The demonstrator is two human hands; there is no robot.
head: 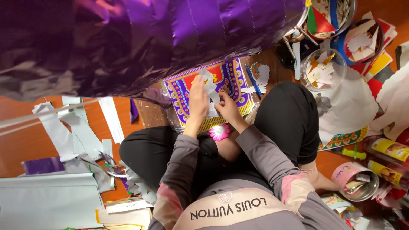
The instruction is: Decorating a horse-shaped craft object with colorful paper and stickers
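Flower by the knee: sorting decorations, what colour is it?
Pink with a white centre, head view.

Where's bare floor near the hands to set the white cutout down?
Bare wood floor shows at far left, between the purple foil sheet and the white paper strips. Right of the black-trousered knee it is crowded: glass bowl, tins, paper scraps. Both hands, left hand and right hand, hold the white cutout over the patterned sheet.
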